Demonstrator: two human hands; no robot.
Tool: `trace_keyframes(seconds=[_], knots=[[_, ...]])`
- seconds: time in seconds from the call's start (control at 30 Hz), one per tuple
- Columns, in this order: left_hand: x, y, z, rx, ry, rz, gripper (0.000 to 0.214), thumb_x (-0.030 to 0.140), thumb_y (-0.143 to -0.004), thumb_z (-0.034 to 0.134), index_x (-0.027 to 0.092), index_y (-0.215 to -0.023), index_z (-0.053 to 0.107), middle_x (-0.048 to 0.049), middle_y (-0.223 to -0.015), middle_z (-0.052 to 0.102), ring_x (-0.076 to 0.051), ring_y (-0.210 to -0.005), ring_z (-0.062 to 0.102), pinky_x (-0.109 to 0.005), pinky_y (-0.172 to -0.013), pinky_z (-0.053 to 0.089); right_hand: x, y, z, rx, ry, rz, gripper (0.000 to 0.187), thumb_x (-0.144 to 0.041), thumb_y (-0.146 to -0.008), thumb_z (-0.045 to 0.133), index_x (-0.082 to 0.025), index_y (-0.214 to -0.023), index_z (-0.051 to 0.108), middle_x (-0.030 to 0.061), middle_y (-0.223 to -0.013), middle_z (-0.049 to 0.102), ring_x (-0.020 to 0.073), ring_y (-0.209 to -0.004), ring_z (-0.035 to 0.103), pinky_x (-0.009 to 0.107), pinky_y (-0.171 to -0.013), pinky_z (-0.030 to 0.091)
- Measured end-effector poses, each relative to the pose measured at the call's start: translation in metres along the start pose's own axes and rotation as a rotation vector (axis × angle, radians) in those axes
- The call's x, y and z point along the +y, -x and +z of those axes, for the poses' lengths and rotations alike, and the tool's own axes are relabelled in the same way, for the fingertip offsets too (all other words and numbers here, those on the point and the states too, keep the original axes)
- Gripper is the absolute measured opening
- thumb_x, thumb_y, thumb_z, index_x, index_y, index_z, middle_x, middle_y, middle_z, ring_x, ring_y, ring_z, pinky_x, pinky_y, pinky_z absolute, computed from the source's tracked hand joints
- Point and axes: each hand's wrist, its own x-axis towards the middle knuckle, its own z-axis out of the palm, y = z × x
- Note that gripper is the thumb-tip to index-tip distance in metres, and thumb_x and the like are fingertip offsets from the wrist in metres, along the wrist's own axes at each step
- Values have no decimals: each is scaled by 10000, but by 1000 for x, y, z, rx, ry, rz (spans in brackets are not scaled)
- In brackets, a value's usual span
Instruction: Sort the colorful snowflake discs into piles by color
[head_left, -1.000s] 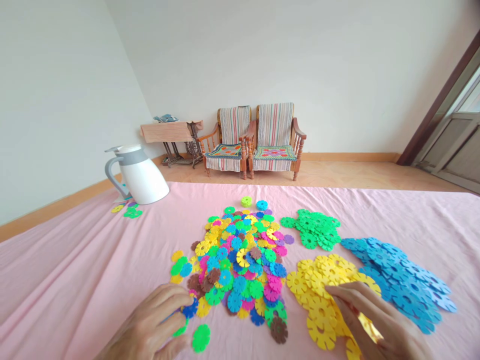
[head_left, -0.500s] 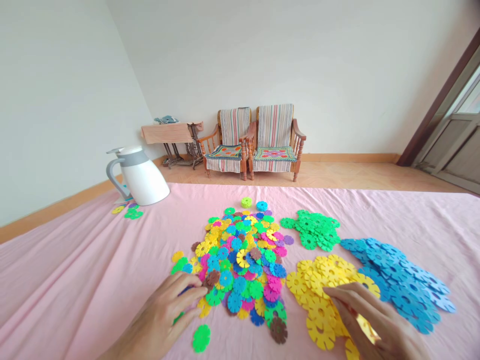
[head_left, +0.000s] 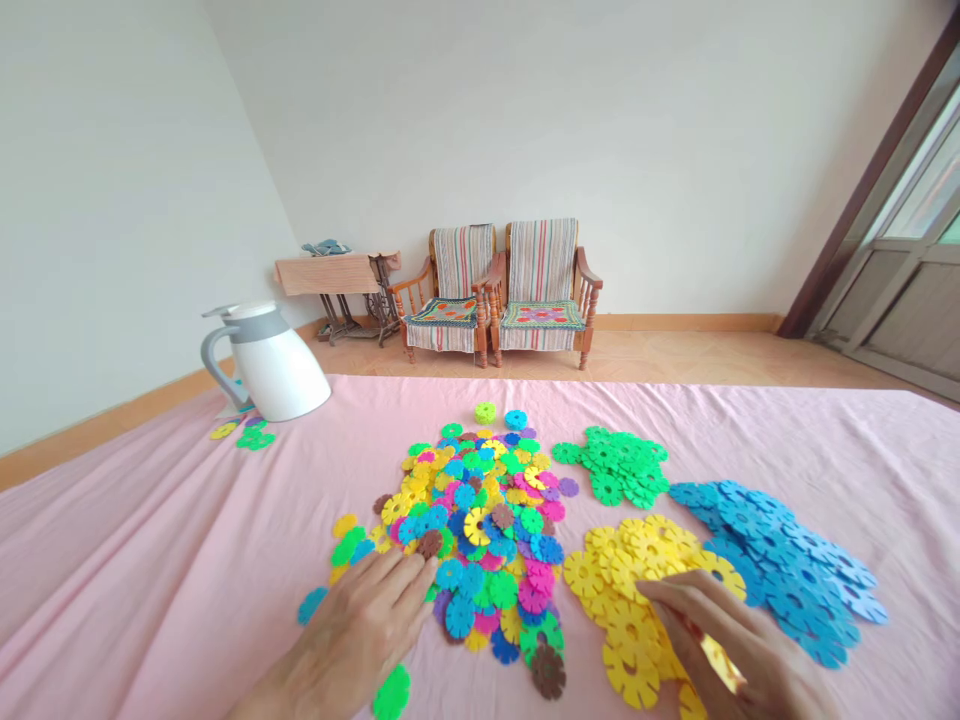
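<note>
A heap of small mixed-colour notched plastic discs [head_left: 486, 535] lies on the pink cloth. My left hand [head_left: 367, 620] rests over its near left edge, fingers stretched out close together beside a brown disc [head_left: 429, 545]; the thumb is mostly hidden. At the right, my right hand [head_left: 727, 640] is over a pile of larger yellow notched discs [head_left: 626, 620], with thumb and index finger pinched together. Yellow shows between its fingers, but whether a disc is held cannot be made out. Behind are piles of green discs [head_left: 622, 468] and blue discs [head_left: 787, 560].
A white and grey jug [head_left: 279, 365] stands at the left on the pink cloth [head_left: 172, 530], with a few loose discs by its base. Two wooden armchairs [head_left: 541, 315] and a cloth-covered sewing-machine table [head_left: 326, 275] stand by the far wall. A door [head_left: 900, 300] is at the right.
My left hand has moved right and closer over the mixed discs, fingers nearer together. A blue disc now shows left of it. My right hand keeps its pinch; the view has shifted slightly.
</note>
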Motion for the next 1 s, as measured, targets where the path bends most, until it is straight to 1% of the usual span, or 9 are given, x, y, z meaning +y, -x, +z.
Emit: trace_keyframes(seconds=[0.1, 0.23, 0.37, 0.47, 0.57, 0.67, 0.77, 0.9, 1.0], knots=[[2, 0, -6, 63, -48, 51, 352, 37, -903, 314, 173, -976, 630, -47, -862, 672, -171, -803, 636, -303, -749, 511, -2, -1, 1, 1, -3, 7, 200, -256, -954, 401, -224, -1028, 584, 29, -874, 698, 96, -742, 684, 132, -634, 521], [1, -1, -16, 98, 122, -39, 364, 102, -944, 293, 208, -843, 627, -7, -743, 637, -133, -685, 613, -239, -665, 505, -6, -7, -1, 45, -7, -6, 216, -251, -959, 381, -226, -1003, 591, 22, -827, 696, 88, -692, 678, 125, -595, 512], [-3, -5, -22, 111, 445, -298, 272, 224, -952, 356, 207, -830, 599, 0, -739, 626, -111, -645, 601, -196, -607, 490, -10, -12, -5, 90, -14, -28, 221, -251, -959, 381, -227, -972, 600, 22, -804, 701, 90, -669, 677, 125, -576, 509], [0, -21, -26, 17, 720, -557, 294, 347, -949, 372, 187, -792, 562, 34, -567, 558, -96, -498, 539, -183, -498, 446, -11, -12, -5, 91, -16, -36, 222, -248, -957, 384, -225, -968, 605, 27, -812, 703, 91, -673, 679, 125, -584, 512], [7, -53, -22, -81, 985, -690, 325, 417, -924, 391, 174, -768, 539, 64, -464, 497, -80, -394, 477, -162, -399, 360, -9, -10, -3, 71, -25, -29, 220, -243, -956, 387, -224, -980, 605, 29, -821, 700, 93, -684, 680, 129, -597, 515], [13, -97, -6, -106, 1124, -664, 301, 422, -869, 484, 165, -722, 534, 63, -458, 503, -71, -374, 488, -139, -370, 319, -6, -6, -2, 36, -39, -20, 208, -239, -954, 394, -223, -1009, 594, 34, -850, 696, 100, -725, 683, 138, -621, 519], [19, -147, 19, -140, 1229, -648, 267, 382, -834, 540, 161, -684, 530, 63, -414, 499, -60, -288, 411, -136, -311, 281, -4, -2, -2, 16, -59, -9, 198, -239, -953, 399, -220, -1006, 589, 34, -850, 689, 102, -738, 681, 143, -634, 520], [32, -209, 51, -106, 1278, -625, 247, 316, -832, 561, 155, -652, 509, 46, -438, 520, -71, -327, 496, -128, -337, 334, -4, -1, -1, 12, -49, -8, 210, -244, -959, 389, -217, -1004, 592, 35, -830, 683, 99, -717, 677, 141, -619, 519], [41, -240, 63, -87, 1325, -615, 236, 324, -873, 507, 141, -729, 547, -5, -569, 614, -93, -409, 583, -155, -389, 418, -3, -2, 0, 22, -21, -22, 220, -245, -963, 377, -217, -1018, 589, 43, -833, 688, 107, -723, 682, 147, -609, 522]])
